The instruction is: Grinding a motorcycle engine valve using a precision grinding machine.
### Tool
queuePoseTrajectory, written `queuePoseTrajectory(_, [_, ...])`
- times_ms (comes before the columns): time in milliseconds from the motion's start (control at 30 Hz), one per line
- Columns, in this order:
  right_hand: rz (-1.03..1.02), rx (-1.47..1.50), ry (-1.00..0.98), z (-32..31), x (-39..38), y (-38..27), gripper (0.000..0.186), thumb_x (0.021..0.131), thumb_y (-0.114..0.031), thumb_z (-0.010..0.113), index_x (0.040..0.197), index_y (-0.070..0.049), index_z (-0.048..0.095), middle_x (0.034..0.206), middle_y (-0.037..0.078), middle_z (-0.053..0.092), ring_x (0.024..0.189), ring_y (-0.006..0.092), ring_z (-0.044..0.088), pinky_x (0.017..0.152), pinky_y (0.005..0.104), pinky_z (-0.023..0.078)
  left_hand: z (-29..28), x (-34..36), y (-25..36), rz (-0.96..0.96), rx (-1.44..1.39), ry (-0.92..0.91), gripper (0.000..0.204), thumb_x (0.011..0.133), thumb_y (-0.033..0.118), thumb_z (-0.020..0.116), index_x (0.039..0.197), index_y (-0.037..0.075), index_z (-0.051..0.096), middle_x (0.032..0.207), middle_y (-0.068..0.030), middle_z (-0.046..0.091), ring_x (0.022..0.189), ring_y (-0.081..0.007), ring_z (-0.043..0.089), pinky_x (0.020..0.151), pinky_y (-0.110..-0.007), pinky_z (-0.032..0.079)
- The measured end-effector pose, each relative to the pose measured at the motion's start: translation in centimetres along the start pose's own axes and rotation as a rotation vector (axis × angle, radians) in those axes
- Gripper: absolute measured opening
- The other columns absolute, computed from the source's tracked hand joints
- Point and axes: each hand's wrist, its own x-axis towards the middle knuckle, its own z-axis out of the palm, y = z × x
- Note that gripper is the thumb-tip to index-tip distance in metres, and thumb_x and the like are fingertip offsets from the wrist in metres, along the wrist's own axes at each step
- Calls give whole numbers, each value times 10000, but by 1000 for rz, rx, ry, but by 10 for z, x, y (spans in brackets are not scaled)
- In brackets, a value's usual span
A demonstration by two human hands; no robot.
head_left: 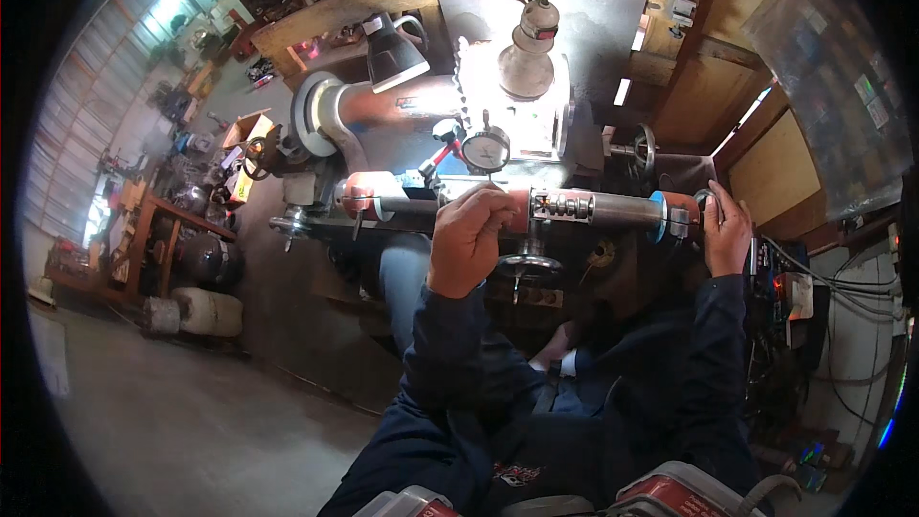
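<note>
My left grip [467, 237] is at the middle of a long, horizontal silver-grey metal bar [624, 211], its fingers curled and tips drawn together; I cannot tell whether they are clamped on anything. My right grip [728, 233] is at the bar's right end, fingers bent beside an orange-red metal block [681, 216]; I cannot tell whether it is closed there. Between my grips, ridged metal rings [565, 206] show in the bar. A round, white-faced dial gauge [486, 149] stands just beyond my left grip.
</note>
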Motion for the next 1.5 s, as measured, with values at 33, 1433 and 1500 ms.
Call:
queuePoseTrajectory(33, [0, 9, -1, 0, 0, 0, 295, 950, -238, 548, 1142, -72, 700, 1115, 142, 699, 980, 377, 628, 986, 448, 437, -2, 0, -1, -3, -79, -56, 89, 921, 10, 578, 837, -12, 555, 764, -68, 588, 649, -109, 520, 591, -262, 425])
queuePoseTrajectory(1433, [-9, 26, -1, 2, 0, 3, 301, 943, -230, 546, 1155, -69, 687, 1108, 154, 696, 1010, 362, 633, 1030, 467, 404, 32, -21, 20, 9, 550, 558, 155, 958, -9, 499, 1035, -32, 632, 1019, -162, 698, 926, -238, 702, 784, -326, 567])
queuePoseTrajectory(1500, [-6, 18, 8, 3, -1, 3, 299, 944, -230, 547, 1154, -70, 687, 1105, 153, 697, 1005, 361, 633, 1025, 466, 406, 35, -19, 22, -5, 497, 585, 153, 956, -22, 490, 1013, -28, 632, 1002, -154, 702, 899, -235, 705, 784, -327, 566])
